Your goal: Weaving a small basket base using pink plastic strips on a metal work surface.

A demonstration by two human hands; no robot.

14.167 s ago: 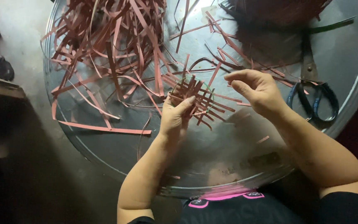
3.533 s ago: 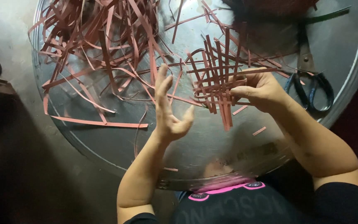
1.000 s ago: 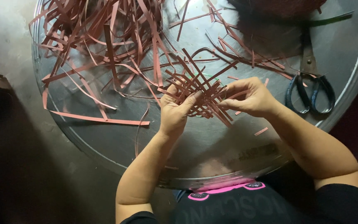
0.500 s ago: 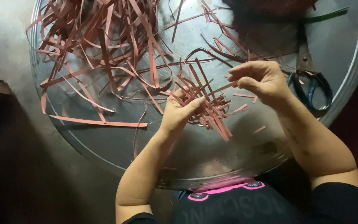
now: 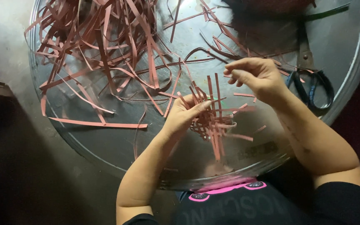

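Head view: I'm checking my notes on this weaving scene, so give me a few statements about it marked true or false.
1. The left hand holds the small woven lattice of reddish strips. True.
2. The right hand grips the scissors. False: the scissors lie untouched on the tray, beside the right wrist.
3. The loose pile of strips lies on the left part of the round metal tray. True.
4. The tray is square and wooden. False: it is round, shiny metal.
5. The right hand is raised above the lattice, fingers pinched. True.
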